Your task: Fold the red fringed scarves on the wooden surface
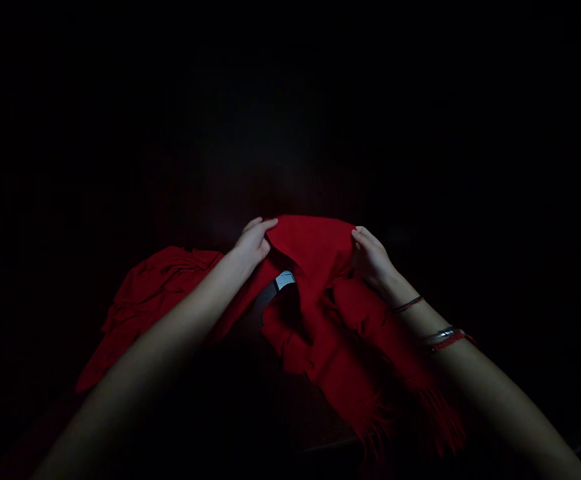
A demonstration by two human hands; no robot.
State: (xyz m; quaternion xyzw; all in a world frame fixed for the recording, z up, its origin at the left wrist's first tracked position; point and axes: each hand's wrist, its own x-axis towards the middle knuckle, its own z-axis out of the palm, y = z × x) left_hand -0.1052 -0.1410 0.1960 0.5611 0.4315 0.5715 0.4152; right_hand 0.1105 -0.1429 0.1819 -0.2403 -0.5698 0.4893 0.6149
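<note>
Head view, very dark, lit only at the middle of the frame. The fingers point(263, 225) of the left hand point(253, 248) are curled shut over the top edge of a red scarf point(315, 250), thumb hidden beneath the cloth. The fingers point(363, 233) of the right hand point(370, 259) are closed in the same pinch on that edge, a little to the right of centre. Both grips sit at about the same height, so the stretch of cloth between them runs smooth and fairly taut. That looks like the reason for holding it at two points: the fold stays straight while the rest goes slack.

Below the hands the scarf falls into loose folds towards the lower middle of the frame. A small pale label point(285, 280) shows in the gap just under the left hand. One end trails to the lower right and finishes in a fringe point(440, 413) beside the right forearm. Another bunched length point(155, 287) spreads to the left, behind the left forearm.

On the right wrist sit a thin band point(407, 305) and, further up the arm, bracelets point(445, 337). Whatever the scarf rests on is too dark to identify.
</note>
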